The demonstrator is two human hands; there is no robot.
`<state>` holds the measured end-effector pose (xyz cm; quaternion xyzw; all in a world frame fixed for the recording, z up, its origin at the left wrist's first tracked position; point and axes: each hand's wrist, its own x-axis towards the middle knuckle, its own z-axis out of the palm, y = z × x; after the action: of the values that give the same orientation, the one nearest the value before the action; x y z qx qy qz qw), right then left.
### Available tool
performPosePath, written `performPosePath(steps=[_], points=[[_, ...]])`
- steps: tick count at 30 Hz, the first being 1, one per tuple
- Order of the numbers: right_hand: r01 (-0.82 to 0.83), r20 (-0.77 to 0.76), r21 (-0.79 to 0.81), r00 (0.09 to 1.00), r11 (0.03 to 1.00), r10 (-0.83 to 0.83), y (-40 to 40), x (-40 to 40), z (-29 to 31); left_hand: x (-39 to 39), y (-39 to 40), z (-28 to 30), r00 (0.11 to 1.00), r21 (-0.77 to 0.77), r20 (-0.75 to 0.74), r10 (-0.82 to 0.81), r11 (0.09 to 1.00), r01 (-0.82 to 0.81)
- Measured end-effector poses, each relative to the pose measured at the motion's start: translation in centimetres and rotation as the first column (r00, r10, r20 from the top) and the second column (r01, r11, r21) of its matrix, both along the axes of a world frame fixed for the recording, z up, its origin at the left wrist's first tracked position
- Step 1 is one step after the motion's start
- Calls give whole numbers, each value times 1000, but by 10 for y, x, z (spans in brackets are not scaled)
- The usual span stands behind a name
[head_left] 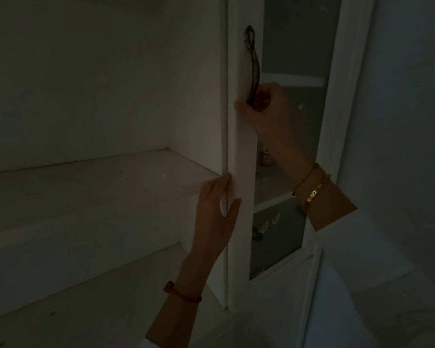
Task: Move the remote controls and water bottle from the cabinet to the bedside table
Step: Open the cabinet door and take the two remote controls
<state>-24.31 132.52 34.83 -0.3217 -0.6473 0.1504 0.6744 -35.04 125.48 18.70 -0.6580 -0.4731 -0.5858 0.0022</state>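
The scene is dim. A white cabinet door (244, 159) with a glass panel stands in front of me. My right hand (264, 109) is closed around the lower end of its dark curved metal handle (253, 61). My left hand (216, 207) grips the door's left edge lower down, fingers behind the edge and thumb on the front. No remote control or water bottle is visible.
To the left are open white shelves (91, 177), one above another. Behind the glass panel (294, 46) are inner shelves with a small reddish object (265, 158) and several small pale items (269, 223). A white wall (407, 121) lies to the right.
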Motion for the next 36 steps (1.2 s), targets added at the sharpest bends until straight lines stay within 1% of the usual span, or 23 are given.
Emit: performPosePath(steps=[6,10,13,15,20,23,28,31,34,36], points=[[18,-18,6,1000,1000,-18,-8,1,0,-3,-1,-1,1000,-4,-9,-17,1000,17],[7,-34,7,999,1000,-7,-29,30,-3,14,-10,1,994,29,-101,-33,999,36],[46,-24,49,999,998,-44,-50,60,-5,35,-19,-4,989,33,-110,-104,994,108],[38,-21,64,999,997,-37,-63,75,-6,46,-25,-8,983,58,-115,-146,987,153],[45,-33,32,999,998,-44,-91,107,-12,75,-34,-10,948,76,-145,-282,953,295],[141,8,56,990,988,-142,-101,126,-15,96,-40,-8,931,98,-158,-329,933,347],[325,67,127,940,937,-335,-119,164,-17,132,-46,-7,874,92,-133,-468,872,481],[421,100,229,886,878,-452,-129,184,-20,151,-43,-9,836,97,-139,-530,833,544],[494,139,257,832,831,-538,-136,204,-25,169,-39,-10,801,84,-165,-576,801,593],[546,175,291,776,785,-605,-139,217,-27,181,-38,-11,773,87,-180,-609,773,629]])
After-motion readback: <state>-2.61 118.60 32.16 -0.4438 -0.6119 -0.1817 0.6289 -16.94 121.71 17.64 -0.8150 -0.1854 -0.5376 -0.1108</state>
